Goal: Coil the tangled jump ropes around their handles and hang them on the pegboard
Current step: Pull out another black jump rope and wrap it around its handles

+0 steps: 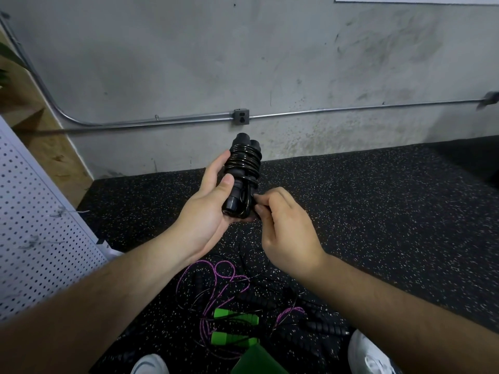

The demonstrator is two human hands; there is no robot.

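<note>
- Head view. Left hand (208, 211) raised palm-up in front of the body, forearm running in from the lower left; fingers cupped behind a black jump rope (243, 174), thumb pressed across the front of its handles.
- Black jump rope: two handles held side by side, standing nearly upright and tipped slightly away from the person, cord wound in tight turns around their upper half. Lower handle ends sit in the left palm.
- Right hand (283, 225) just right of the bundle, back of hand toward the camera, forearm coming in from the lower right. Thumb and forefinger pinched narrow on a loop of black cord at the bundle's lower right; other fingers curled in.
- Below and between the two forearms, on the speckled rubber floor (378, 198): a loose tangle of ropes — purple cord (216, 268), green handles (235, 317), black ribbed handles (259, 299) — all well apart from the hands.
- Left of the left forearm: white pegboard (35, 225), leaning panel.
- Beyond the hands: concrete wall (189, 63) with a metal conduit (351, 109) and an outlet box (241, 116), directly above the held bundle.
- White shoes (370, 357) at the bottom edge, under the right forearm.
</note>
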